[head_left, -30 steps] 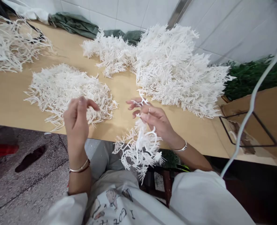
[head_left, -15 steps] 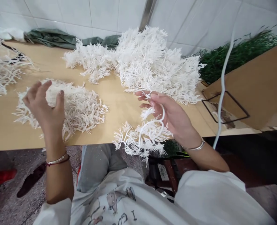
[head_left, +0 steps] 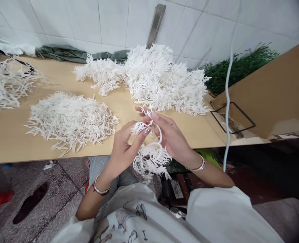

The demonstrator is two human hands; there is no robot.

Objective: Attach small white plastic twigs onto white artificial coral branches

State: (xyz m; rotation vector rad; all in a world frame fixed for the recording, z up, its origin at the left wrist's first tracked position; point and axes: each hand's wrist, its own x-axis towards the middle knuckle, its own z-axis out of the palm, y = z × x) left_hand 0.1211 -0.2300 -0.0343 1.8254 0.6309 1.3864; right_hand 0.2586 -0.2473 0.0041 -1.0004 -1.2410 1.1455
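left hand (head_left: 125, 144), pinching a white sprig (head_left: 153, 154), with right hand (head_left: 173, 136) gripping its stem opposite, the sprig lying between both at the table's (head_left: 202, 130) near edge, long axis running from fingertips down past that edge.

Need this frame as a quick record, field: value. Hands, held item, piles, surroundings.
left_hand: left hand, pinching white sprig
right_hand: right hand, holding same sprig
sprig: branched; fronds hang below hands
near_pile: loose white pieces, on table, left
back_pile: larger white heap, toward wall
far_left: tangled white stems
right_side: cardboard, greenery, pale cable
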